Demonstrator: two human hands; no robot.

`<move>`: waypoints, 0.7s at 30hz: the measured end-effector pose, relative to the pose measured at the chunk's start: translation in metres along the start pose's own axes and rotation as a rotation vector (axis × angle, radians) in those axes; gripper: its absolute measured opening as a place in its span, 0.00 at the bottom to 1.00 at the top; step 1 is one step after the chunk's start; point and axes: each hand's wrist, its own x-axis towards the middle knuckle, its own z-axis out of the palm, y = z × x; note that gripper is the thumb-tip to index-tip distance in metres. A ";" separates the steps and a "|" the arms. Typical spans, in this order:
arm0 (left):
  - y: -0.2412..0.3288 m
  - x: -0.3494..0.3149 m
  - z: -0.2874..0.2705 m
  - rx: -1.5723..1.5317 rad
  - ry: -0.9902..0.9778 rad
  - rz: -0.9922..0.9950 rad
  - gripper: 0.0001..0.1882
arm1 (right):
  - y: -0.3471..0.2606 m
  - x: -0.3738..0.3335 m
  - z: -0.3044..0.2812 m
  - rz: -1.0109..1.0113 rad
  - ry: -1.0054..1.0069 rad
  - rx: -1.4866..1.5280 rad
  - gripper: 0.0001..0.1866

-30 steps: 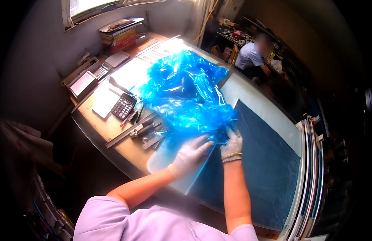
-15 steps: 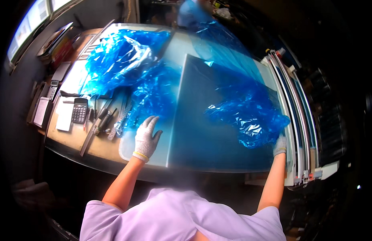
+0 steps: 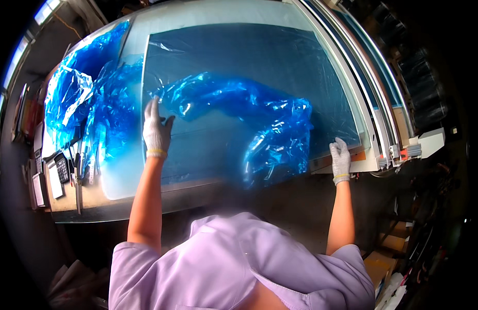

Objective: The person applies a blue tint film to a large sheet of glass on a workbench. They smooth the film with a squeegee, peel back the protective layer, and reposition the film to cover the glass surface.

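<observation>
A large dark flat sheet (image 3: 192, 150) lies on the table. Loose, crumpled blue plastic film (image 3: 231, 93) runs across it in an arc, and its end hangs at the front edge. My left hand (image 3: 157, 132), in a white knit glove, is open at the sheet's left edge, fingers stretched toward the film's left end and thumb apart. Whether the fingertips touch the film I cannot tell. My right hand (image 3: 340, 160), gloved alike, is open just off the sheet's near right corner, fingers extended, apart from the blue film.
A second heap of blue film (image 3: 79, 98) covers the table's left part. Near it lie a calculator (image 3: 62, 169), a white pad (image 3: 54, 181) and a metal ruler-like bar (image 3: 78, 191). Long metal rails (image 3: 370, 88) run along the right side. Clutter fills the dark lower right.
My view has swung to the right. The blue film on the sheet now stretches left and spills at the front edge. My right hand is now away from the film it was beside.
</observation>
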 end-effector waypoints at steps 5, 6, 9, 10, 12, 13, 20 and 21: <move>-0.021 0.085 0.066 0.239 -0.051 -0.041 0.43 | -0.047 -0.061 0.029 0.129 -0.243 -0.058 0.20; -0.023 0.101 0.083 0.283 -0.109 -0.012 0.44 | -0.040 -0.077 0.038 -0.013 -0.243 -0.101 0.22; -0.043 0.132 0.124 0.428 -0.227 0.003 0.44 | -0.051 -0.109 0.074 -0.416 -0.261 -0.100 0.30; -0.048 0.138 0.136 0.468 -0.270 -0.033 0.43 | -0.062 -0.109 0.082 -0.573 -0.322 -0.127 0.34; -0.045 0.152 0.151 0.479 -0.426 -0.162 0.37 | -0.083 -0.103 0.101 -0.730 -0.519 -0.167 0.43; -0.052 0.157 0.154 0.433 -0.407 -0.005 0.24 | -0.093 -0.101 0.113 -0.730 -0.659 -0.172 0.46; 0.008 0.258 0.037 0.144 0.094 0.444 0.11 | -0.049 -0.008 0.073 -0.857 -0.396 -0.405 0.08; -0.022 0.280 -0.021 0.262 0.330 0.657 0.11 | -0.068 0.012 0.042 -0.796 -0.281 -0.479 0.09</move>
